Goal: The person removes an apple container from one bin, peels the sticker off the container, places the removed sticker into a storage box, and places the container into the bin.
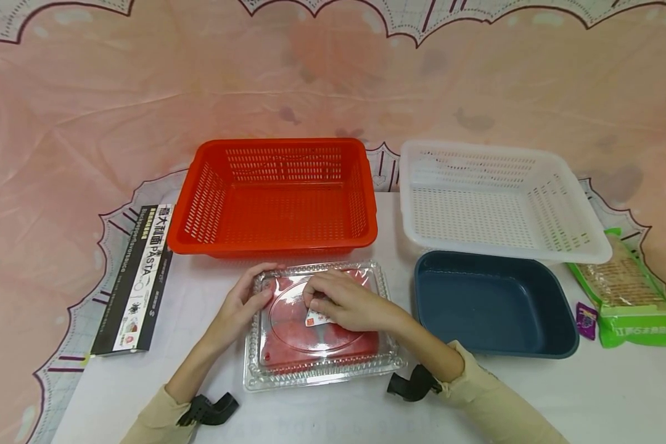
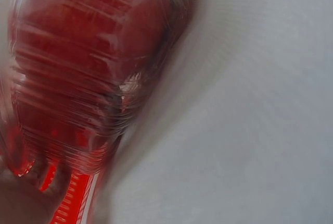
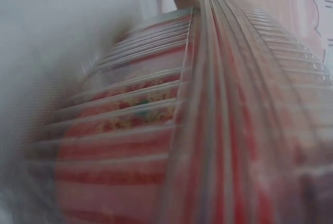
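A clear plastic clamshell box (image 1: 311,376) with a ribbed rim lies on the white table, with red contents inside it. My left hand (image 1: 243,302) grips the box's far left corner, thumb over the lid and fingers along the back edge. In the left wrist view, the fingers (image 2: 49,185) show at the end of the ribbed side. Over the middle of the lid, my right hand (image 1: 346,302) has its fingers curled and pinches a small white label (image 1: 315,319) with a red mark. Its fingertips are partly hidden. The right wrist view shows the box's ribbed side (image 3: 208,104) up close.
Behind the box stands a red basket (image 1: 288,216), with a white basket (image 1: 472,209) to its right. A dark blue tub (image 1: 494,308) sits right of the box. A pasta box (image 1: 135,277) lies at left. A green-edged packet (image 1: 633,296) and small purple packet (image 1: 586,320) lie at right.
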Demonstrator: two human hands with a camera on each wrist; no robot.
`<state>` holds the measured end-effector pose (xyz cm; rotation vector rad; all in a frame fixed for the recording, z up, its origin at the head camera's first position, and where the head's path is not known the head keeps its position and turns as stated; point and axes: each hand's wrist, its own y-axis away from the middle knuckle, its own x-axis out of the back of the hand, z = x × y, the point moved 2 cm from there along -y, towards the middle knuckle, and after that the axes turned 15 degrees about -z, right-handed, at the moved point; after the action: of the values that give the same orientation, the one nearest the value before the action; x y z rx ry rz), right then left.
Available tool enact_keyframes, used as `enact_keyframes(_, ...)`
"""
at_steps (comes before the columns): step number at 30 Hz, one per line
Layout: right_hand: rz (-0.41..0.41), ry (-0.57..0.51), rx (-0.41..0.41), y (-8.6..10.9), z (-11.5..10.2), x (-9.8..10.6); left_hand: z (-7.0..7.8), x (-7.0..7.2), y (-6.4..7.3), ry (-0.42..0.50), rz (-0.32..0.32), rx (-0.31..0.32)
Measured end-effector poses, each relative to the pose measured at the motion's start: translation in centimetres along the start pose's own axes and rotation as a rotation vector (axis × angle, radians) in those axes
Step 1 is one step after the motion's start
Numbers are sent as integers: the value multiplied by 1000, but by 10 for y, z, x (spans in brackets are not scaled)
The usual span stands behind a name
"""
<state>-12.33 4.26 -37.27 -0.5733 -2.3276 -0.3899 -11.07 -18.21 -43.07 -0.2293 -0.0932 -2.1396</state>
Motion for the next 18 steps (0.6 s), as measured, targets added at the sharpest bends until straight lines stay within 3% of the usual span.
enact_keyframes(5,-20,-8,-2,1,0,2,0,0,0,1,0,1)
enact_keyframes(12,-58,-26,57,4,4,3,-1,0,0,-14,11,-2)
enact_keyframes(18,-43,-49,94,4,7,1,0,0,-1,-13,17,3)
